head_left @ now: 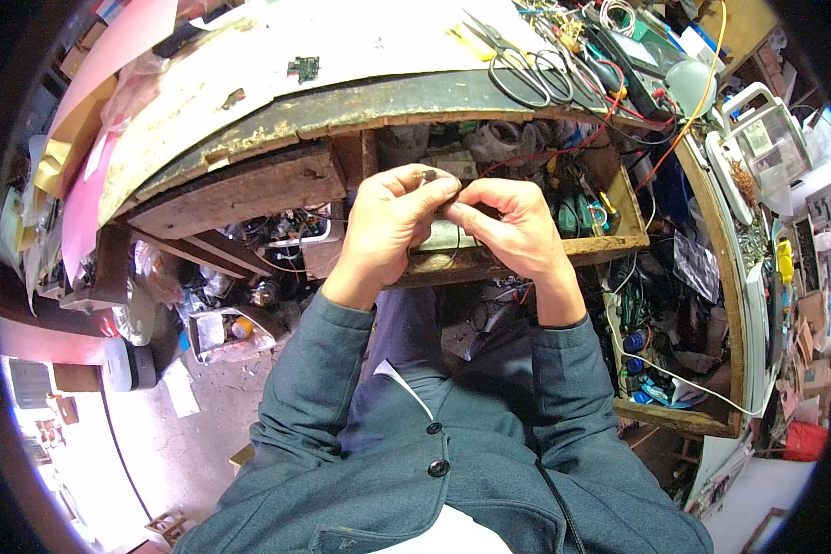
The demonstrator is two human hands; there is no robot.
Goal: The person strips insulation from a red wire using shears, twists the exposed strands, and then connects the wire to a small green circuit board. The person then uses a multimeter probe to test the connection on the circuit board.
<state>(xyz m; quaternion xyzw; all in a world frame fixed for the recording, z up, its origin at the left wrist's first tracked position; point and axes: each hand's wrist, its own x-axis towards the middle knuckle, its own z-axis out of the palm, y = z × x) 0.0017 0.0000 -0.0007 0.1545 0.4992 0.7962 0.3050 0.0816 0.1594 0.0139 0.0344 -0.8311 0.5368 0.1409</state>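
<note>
Above an open wooden drawer (pixel 609 244), both of my hands meet at the fingertips. My left hand (pixel 386 222) is closed in a pinch, and a small dark piece (pixel 428 174) shows between its thumb and forefinger. Against it, my right hand (pixel 515 226) pinches with thumb and forefinger at a thin dark wire (pixel 458 242), which hangs down in front of the drawer. The fingers hide where the wire and the piece meet, and I cannot tell whether they are joined.
Scissors (pixel 526 74) lie on the worktop (pixel 360 46) near its edge, with a small black circuit board (pixel 303 68) to their left. A multimeter (pixel 623 51) and red leads stand at the right. Cables and parts fill the drawers below. A plastic bin (pixel 231 332) sits lower left.
</note>
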